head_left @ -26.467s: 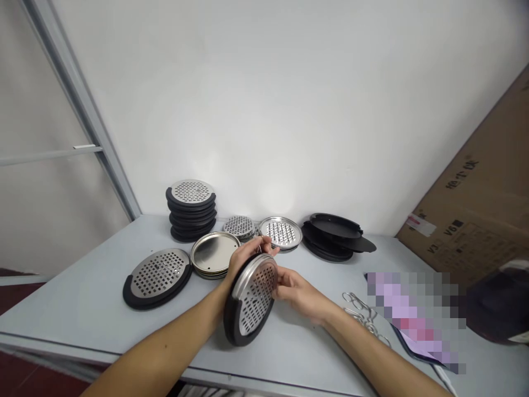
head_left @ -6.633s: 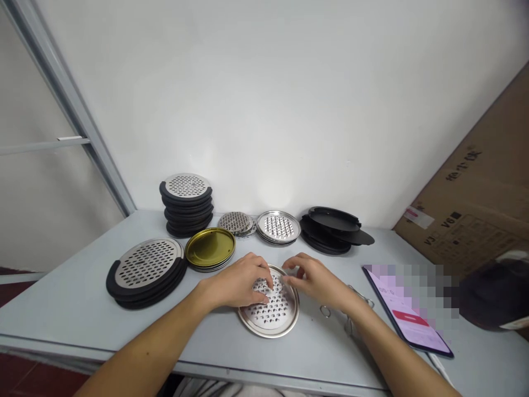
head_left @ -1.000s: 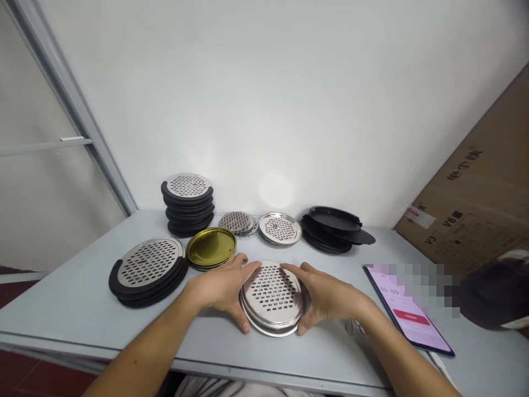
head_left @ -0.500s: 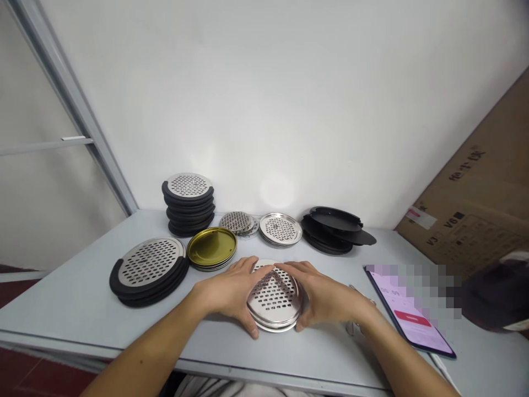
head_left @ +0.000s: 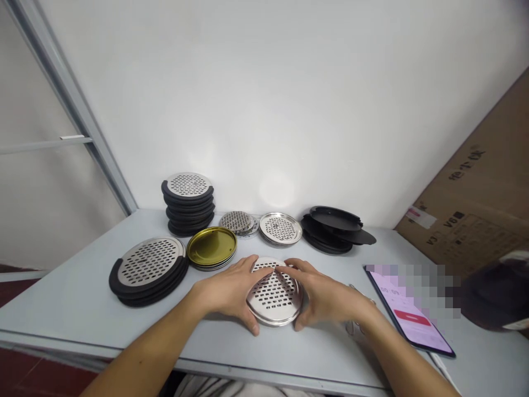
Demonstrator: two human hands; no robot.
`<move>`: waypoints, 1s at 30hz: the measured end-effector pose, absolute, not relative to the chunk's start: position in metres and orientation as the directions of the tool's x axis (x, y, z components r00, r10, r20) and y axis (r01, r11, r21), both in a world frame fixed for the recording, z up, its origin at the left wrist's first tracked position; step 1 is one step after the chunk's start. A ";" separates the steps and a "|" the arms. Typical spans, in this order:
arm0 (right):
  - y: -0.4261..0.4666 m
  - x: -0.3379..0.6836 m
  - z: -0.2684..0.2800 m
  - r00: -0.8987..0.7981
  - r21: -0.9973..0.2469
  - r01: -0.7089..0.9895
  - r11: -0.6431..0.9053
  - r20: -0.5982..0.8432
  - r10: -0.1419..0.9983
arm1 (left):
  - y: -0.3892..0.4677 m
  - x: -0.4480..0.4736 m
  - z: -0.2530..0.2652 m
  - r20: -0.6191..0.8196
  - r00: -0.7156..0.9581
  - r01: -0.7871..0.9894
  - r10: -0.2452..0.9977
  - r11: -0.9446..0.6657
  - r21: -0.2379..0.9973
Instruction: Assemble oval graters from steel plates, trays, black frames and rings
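Observation:
In front of me a round silver disc with rows of slots (head_left: 273, 295) lies flat on the table, another rim just beneath it. My left hand (head_left: 235, 289) curves around its left side, fingers over the top and thumb at the near left edge. Around the right side wraps my right hand (head_left: 316, 292), its thumb at the near right edge. The fingertips of both hands almost meet above the disc. Beyond the left hand is a gold-coloured shallow lid (head_left: 211, 246) on a small stack. Behind the disc stand more slotted silver discs (head_left: 281, 229) in rims.
Slotted discs in black rings form a tall stack (head_left: 189, 204) and a low stack (head_left: 147, 270) on the left. Loose perforated plates (head_left: 236, 221) and black round parts (head_left: 333, 229) sit along the wall. Tweezer-like metal tool (head_left: 352, 326), phone (head_left: 409, 314) and cardboard box (head_left: 467, 204) are on the right.
The lower rim that jutted out at the disc's near edge now lies closer under the disc. Both hands have stayed almost in place around it.

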State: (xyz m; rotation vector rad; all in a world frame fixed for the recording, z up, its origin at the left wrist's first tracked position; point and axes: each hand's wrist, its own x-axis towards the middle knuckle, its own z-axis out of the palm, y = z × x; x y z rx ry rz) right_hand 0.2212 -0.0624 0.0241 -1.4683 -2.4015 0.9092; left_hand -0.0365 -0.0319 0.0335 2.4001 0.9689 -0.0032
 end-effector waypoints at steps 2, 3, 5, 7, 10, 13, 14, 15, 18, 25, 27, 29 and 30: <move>-0.062 0.223 0.023 -0.498 -0.582 0.746 0.325 -0.162 0.852 | -0.032 -0.037 0.036 -0.210 0.735 0.647 0.644 -0.574 0.502; -0.062 0.224 0.023 -0.499 -0.583 0.744 0.326 -0.160 0.852 | -0.032 -0.037 0.038 -0.210 0.732 0.646 0.648 -0.564 0.514; -0.061 0.225 0.023 -0.496 -0.588 0.741 0.324 -0.156 0.854 | -0.033 -0.036 0.042 -0.198 0.730 0.638 0.654 -0.549 0.540; -0.061 0.226 0.023 -0.493 -0.594 0.739 0.319 -0.153 0.856 | -0.034 -0.034 0.046 -0.180 0.728 0.630 0.661 -0.543 0.555; -0.061 0.224 0.025 -0.493 -0.608 0.728 0.318 -0.141 0.859 | -0.035 -0.032 0.047 -0.152 0.721 0.626 0.676 -0.542 0.560; -0.061 0.221 0.027 -0.500 -0.624 0.710 0.326 -0.120 0.857 | -0.035 -0.031 0.045 -0.132 0.719 0.624 0.682 -0.550 0.555; -0.061 0.220 0.027 -0.505 -0.630 0.704 0.329 -0.117 0.855 | -0.035 -0.031 0.044 -0.130 0.719 0.624 0.682 -0.553 0.552; -0.060 0.219 0.028 -0.509 -0.633 0.700 0.330 -0.118 0.853 | -0.035 -0.031 0.043 -0.131 0.721 0.624 0.680 -0.557 0.548; -0.060 0.218 0.028 -0.515 -0.635 0.700 0.326 -0.132 0.847 | -0.036 -0.031 0.039 -0.156 0.722 0.631 0.674 -0.549 0.547; -0.061 0.218 0.024 -0.528 -0.583 0.726 0.364 -0.134 0.838 | -0.043 -0.027 0.034 -0.189 0.693 0.673 0.695 -0.532 0.514; -0.063 0.217 0.023 -0.529 -0.554 0.741 0.379 -0.134 0.838 | -0.044 -0.026 0.035 -0.190 0.691 0.680 0.697 -0.540 0.496; -0.065 0.216 0.023 -0.532 -0.543 0.745 0.388 -0.132 0.837 | -0.044 -0.026 0.037 -0.189 0.693 0.680 0.696 -0.543 0.493; -0.066 0.216 0.023 -0.530 -0.545 0.746 0.382 -0.139 0.837 | -0.044 -0.026 0.037 -0.186 0.696 0.676 0.694 -0.544 0.497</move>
